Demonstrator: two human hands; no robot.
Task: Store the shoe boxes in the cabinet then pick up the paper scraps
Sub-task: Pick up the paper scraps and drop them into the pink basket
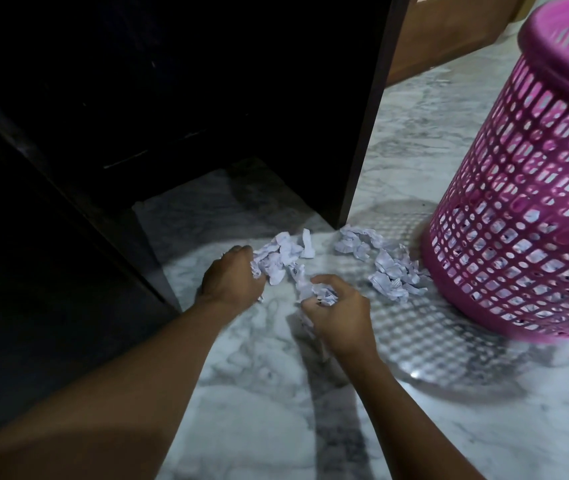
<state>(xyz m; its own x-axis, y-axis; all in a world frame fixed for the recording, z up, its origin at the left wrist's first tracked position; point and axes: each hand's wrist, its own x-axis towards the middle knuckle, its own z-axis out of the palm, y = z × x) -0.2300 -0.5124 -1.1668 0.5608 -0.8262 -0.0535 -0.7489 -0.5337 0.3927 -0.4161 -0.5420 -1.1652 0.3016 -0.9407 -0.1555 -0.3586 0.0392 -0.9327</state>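
Crumpled white paper scraps (281, 254) lie in two loose heaps on the grey-veined white marble floor (269, 393). One heap is at the foot of the dark wooden cabinet (172, 98); the other touches the base of the pink perforated plastic basket (518, 202). Your left hand (231, 277) has its fingers curled into the heap by the cabinet, clutching some scraps. Just beside it, your right hand (338, 313) is closed round a wad of scraps. More scraps show through the holes low in the basket.
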